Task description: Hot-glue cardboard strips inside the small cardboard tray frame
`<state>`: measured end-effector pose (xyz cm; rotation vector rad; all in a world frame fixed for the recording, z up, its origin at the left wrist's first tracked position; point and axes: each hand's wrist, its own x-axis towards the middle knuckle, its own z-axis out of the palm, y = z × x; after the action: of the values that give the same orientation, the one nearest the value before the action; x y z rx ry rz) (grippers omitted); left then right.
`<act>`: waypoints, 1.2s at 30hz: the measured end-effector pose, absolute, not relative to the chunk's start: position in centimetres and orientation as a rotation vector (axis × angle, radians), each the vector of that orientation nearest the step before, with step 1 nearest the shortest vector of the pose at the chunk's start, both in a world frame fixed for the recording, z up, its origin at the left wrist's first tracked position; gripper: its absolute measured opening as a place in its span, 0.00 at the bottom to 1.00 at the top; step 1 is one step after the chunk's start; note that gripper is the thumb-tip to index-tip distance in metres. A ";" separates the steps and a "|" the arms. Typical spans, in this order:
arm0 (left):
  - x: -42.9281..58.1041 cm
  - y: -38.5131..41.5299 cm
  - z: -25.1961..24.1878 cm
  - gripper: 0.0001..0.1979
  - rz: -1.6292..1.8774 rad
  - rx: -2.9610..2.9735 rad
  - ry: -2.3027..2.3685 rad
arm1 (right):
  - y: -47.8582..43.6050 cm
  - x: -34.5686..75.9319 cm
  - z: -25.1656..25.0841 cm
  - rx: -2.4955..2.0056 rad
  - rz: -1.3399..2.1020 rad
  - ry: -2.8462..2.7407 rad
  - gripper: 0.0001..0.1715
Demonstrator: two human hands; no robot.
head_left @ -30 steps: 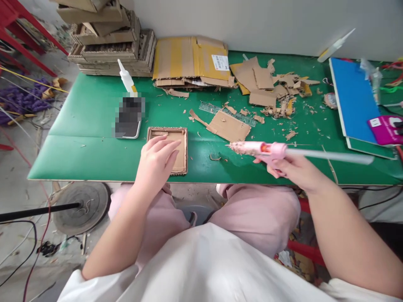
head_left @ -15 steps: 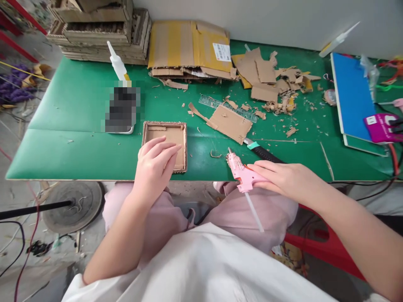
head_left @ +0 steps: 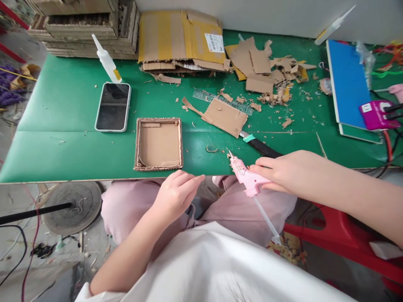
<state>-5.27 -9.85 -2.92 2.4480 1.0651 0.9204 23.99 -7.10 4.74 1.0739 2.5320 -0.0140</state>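
My right hand is closed around the handle of a pink hot glue gun, whose nozzle points up and left over the table's front edge. A clear glue stick sticks out of its back. My left hand hovers above my lap, just in front of the table edge, its fingers loosely extended with nothing seen in them. Close beyond it lies a shallow square cardboard tray with corrugated walls and a narrow strip inside at the top left. A black-handled utility knife rests beyond the glue gun, partly hidden by my right hand.
A phone and a white nozzle bottle are at left on the green table. Behind are stacked cardboard pieces and a yellow-taped carton. Cardboard scraps, a cut piece, a clear ruler and a blue board lie around.
My left hand has moved off the cardboard tray, toward me and to the right. The glue gun stays in my right hand, shifted slightly. The camera view has moved a little.
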 end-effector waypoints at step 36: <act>2.6 -5.0 -4.4 0.15 0.418 2.836 1.051 | -9.1 20.2 6.3 1.049 -0.100 2.298 0.18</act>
<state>2.57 -5.01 -4.43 2.8359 1.0512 0.4178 20.24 -9.06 6.27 1.0492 2.2985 -0.0995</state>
